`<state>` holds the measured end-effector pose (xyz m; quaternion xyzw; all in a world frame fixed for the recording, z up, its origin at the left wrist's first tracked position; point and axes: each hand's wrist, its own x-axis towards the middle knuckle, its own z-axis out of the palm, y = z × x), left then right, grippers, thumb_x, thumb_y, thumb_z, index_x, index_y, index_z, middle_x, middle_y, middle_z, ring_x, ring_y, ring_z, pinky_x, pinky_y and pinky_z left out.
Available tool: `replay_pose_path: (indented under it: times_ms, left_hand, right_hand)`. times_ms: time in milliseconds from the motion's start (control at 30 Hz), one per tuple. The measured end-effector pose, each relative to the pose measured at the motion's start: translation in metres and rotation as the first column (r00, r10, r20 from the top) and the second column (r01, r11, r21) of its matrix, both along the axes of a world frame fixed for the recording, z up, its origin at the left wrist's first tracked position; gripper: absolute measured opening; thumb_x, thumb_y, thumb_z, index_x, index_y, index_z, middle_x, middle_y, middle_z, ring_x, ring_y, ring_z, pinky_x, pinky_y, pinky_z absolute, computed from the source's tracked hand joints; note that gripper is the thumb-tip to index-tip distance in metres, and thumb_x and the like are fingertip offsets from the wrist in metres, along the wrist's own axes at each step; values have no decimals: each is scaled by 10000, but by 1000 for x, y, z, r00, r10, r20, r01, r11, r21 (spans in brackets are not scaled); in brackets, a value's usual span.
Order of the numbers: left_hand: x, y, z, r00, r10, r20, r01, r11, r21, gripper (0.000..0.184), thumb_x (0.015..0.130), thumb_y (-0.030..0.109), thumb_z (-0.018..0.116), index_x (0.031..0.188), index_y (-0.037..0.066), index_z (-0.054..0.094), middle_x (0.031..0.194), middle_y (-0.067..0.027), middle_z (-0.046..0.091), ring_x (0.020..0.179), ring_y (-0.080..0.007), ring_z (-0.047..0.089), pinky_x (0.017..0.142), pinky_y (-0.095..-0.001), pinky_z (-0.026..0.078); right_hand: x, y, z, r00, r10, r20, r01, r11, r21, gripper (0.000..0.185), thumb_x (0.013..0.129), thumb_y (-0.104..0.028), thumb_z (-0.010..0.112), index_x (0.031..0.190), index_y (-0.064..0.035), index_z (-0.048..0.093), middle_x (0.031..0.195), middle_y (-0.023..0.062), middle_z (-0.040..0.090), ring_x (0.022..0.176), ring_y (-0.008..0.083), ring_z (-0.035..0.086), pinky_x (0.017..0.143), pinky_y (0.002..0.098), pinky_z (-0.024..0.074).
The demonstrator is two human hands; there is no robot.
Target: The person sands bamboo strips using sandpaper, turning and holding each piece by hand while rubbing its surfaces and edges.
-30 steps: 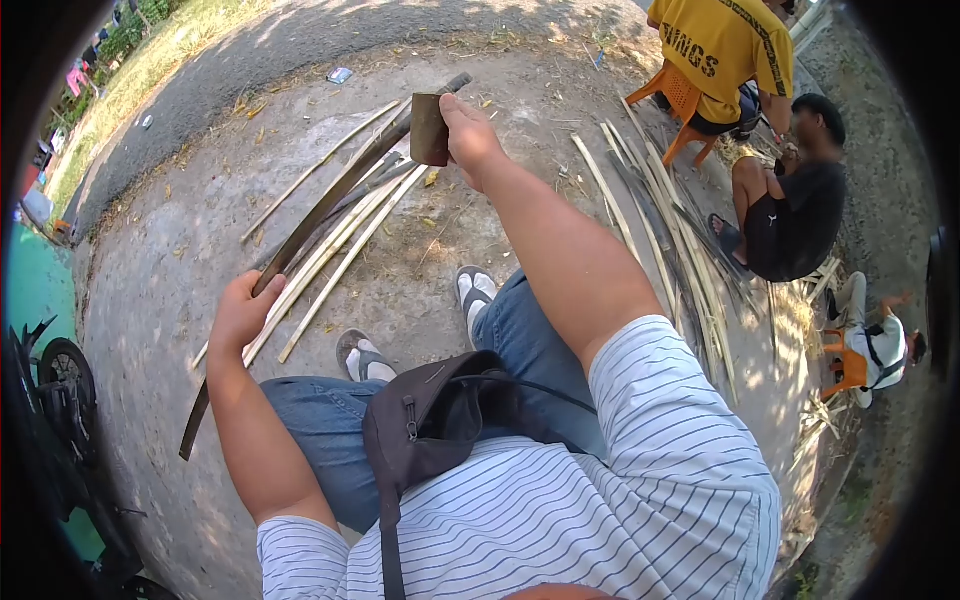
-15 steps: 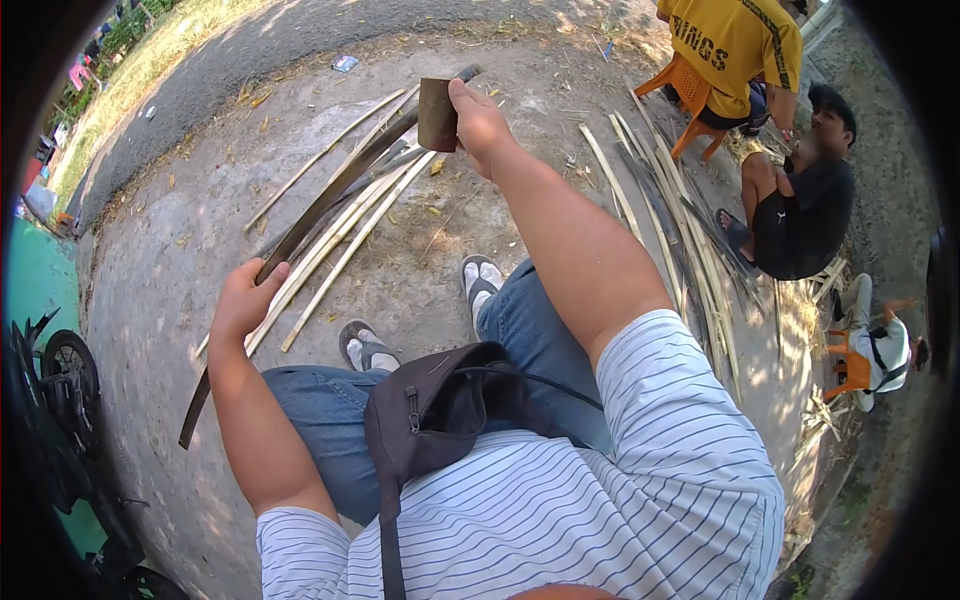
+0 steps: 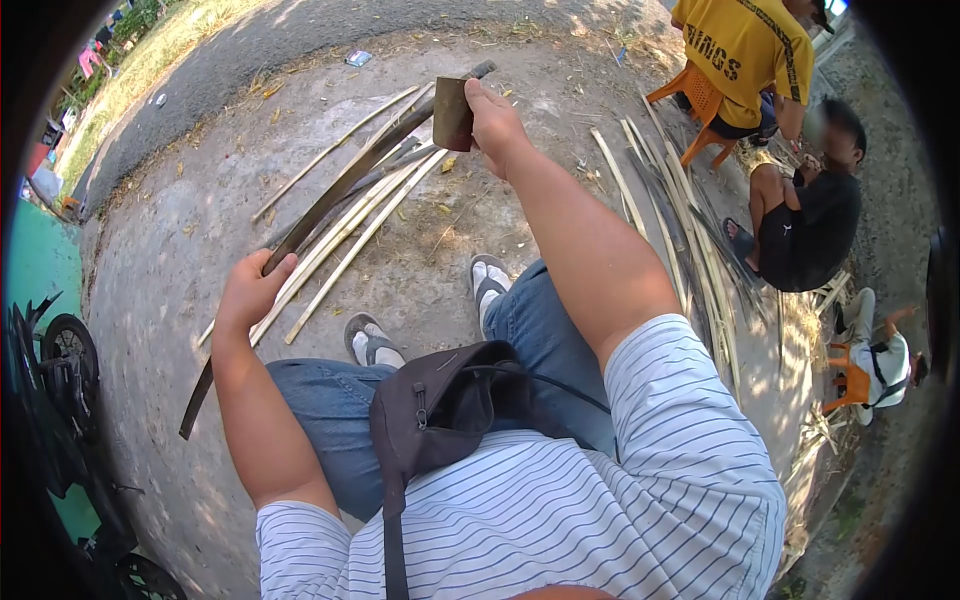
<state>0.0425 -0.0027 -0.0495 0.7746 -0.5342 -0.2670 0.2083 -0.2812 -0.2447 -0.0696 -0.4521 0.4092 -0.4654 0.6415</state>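
Observation:
A long, dark, slightly curved bamboo strip [image 3: 340,195] slants in front of me, from low beside my left forearm up to the far end past my right hand. My left hand [image 3: 250,290] is closed round its lower part, thumb along the top. At the upper part, my right hand [image 3: 493,122] grips a flat, rectangular, brownish metal blade [image 3: 453,115]. The blade overlaps the strip near its far end; whether the fingers also hold the strip is hidden.
Pale split bamboo strips [image 3: 365,222] lie on the ground ahead, and more strips [image 3: 700,250] lie at right. A person in yellow [image 3: 745,60] sits on an orange chair [image 3: 690,95]; a person in black [image 3: 815,220] squats nearby. A motorcycle [image 3: 70,360] stands at left.
The whole view has shifted slightly. Both hands keep their grips, with almost no movement of strip or blade relative to each other.

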Motion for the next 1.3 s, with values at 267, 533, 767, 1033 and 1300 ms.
replay_pose_path:
  times_ms: [267,533,767,1033,1300]
  left_hand:
    - [2,0,-1,1000,3,7,-3,1000,-1,475,962,451,724,773,42,574,636,30,441,620,-104,400,558,-331,357]
    - [-1,1,1,1000,-6,2,6,1000,-4,462,964,449,722,792,39,597,640,26,452,623,-105,407,562,-334,360]
    - [-3,0,4,1000,8,-2,-8,1000,23,466,965,456,721,799,36,605,641,23,462,625,-108,416,565,-335,365]
    - [-3,1,3,1000,0,21,0,1000,7,485,962,470,719,788,33,601,639,13,464,623,-115,418,566,-341,368]
    - [-8,0,10,998,4,59,-5,1000,16,479,962,466,711,844,8,633,664,-28,514,654,-133,463,604,-348,409]
  right_hand:
    - [0,-1,-3,1000,8,2,-8,1000,-16,535,1095,-474,483,1400,-45,577,1219,77,676,1065,184,641,936,383,517]
    - [-1,-4,-5,1000,14,-17,-14,1000,-18,520,1093,-477,490,1428,-89,573,1212,47,680,1027,168,650,907,379,535]
    - [-2,-1,-4,1000,-1,-3,1,1000,-16,513,1091,-477,494,1402,-80,588,1186,47,681,1007,165,645,877,362,528]
    - [0,-1,-3,1000,-21,-21,21,999,-25,568,1100,-447,478,1409,21,567,1264,134,662,1135,221,612,1002,402,468]
    - [-2,-7,-12,999,21,-29,-23,999,-42,537,1091,-467,495,1438,-61,552,1231,64,679,1056,196,668,914,412,539]
